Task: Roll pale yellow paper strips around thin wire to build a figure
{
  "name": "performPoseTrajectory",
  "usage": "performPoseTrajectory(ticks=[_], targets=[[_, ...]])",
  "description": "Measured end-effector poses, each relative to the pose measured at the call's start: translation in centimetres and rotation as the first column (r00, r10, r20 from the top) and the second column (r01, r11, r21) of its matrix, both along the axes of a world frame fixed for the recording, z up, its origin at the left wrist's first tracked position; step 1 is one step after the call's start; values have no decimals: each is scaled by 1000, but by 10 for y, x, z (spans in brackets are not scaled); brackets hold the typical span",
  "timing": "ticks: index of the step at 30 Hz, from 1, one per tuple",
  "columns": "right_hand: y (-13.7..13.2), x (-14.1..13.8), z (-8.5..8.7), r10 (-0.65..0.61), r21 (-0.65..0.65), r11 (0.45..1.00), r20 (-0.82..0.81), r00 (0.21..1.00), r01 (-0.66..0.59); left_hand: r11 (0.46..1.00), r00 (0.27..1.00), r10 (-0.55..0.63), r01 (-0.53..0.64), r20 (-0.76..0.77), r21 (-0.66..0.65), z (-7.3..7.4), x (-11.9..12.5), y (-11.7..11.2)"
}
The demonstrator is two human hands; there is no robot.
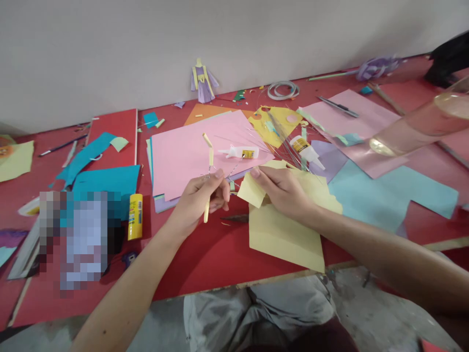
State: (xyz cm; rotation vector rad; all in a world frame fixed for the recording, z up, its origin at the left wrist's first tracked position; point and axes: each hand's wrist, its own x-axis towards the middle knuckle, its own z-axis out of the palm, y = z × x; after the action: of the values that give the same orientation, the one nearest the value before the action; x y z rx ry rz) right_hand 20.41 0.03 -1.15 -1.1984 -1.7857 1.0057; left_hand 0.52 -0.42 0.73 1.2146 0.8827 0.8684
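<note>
My left hand (pixel 198 198) is closed around a thin figure of twisted wire and rolled yellow paper (pixel 210 155), which stands upright between thumb and fingers. Bits of twisted wire stick out to its right. My right hand (pixel 287 188) pinches a small pale yellow paper piece (pixel 252 190) between thumb and fingers. Below that hand lies a larger pale yellow sheet (pixel 284 239) at the table's front edge; whether the two papers are joined, I cannot tell. A white glue bottle (pixel 240 152) rests on the pink paper (pixel 183 161) just beyond my hands.
A second glue bottle (pixel 307 150) lies among loose wires. At left are a yellow glue stick (pixel 135 217), teal paper (pixel 110 181) and a pixelated patch. A paper doll (pixel 203 83) leans on the wall. At right lie a craft knife (pixel 339 106) and a clear bottle (pixel 410 127).
</note>
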Motion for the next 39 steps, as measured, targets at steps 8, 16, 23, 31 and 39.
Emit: performPoseTrajectory(ticks=[8,16,23,31,39], targets=[[1,1,-4,-33,-34,999,-15,999,32,1000,994,-2,3,107,-7,-1,-1,1],[2,-1,0,-39,-130,991,-78,996,28,996,987,-49,38,151,76,2,-2,-4],[2,-1,4,-9,-106,994,-108,994,-3,998,998,-27,23,65,62,2,-3,-2],[-1,-1,3,-10,-178,984,-166,986,-20,995,995,41,-49,91,87,1,-4,0],[3,-2,12,-59,-383,920,-334,941,-79,997,992,76,-77,103,9,0,-4,3]])
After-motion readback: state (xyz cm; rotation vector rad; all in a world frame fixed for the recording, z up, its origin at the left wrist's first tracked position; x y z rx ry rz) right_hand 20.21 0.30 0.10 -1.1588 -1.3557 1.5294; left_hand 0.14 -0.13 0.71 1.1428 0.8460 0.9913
